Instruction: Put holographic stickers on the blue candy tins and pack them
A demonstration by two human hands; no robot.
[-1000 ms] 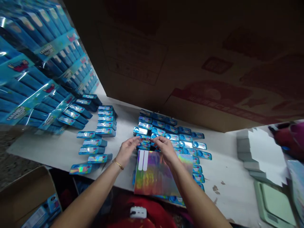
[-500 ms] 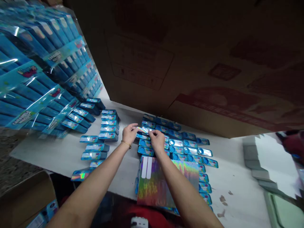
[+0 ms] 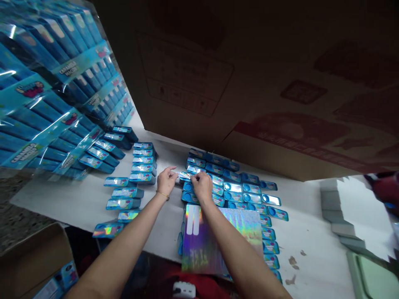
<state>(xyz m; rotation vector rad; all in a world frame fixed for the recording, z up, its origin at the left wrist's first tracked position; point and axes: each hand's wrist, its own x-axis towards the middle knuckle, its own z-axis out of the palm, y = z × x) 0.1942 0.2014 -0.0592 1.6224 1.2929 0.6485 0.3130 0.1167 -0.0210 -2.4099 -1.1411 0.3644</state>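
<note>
Between my two hands lies a shiny holographic sticker strip [image 3: 184, 176], over one of the small blue boxes. My left hand [image 3: 166, 181] pinches its left end between thumb and fingers. The fingertips of my right hand [image 3: 202, 187] close on its right end. Blue boxes with printed labels [image 3: 233, 187] stand in tight rows under and around my right hand. A holographic sticker sheet [image 3: 224, 241] lies on the nearer boxes beneath my right forearm, with two bare white strips at its upper left.
Short stacks of blue boxes [image 3: 143, 168] stand left of my hands, beside plastic-wrapped display packs [image 3: 62, 104]. A large cardboard carton [image 3: 218, 104] looms behind. An open carton [image 3: 37, 257] sits lower left. Grey-white stacked pieces [image 3: 330, 207] and a pale green container [image 3: 370, 274] are right.
Both hands have moved slightly down and left with the sticker strip. The strip now lies lower and flatter against the box, and my right hand is turned further over it.
</note>
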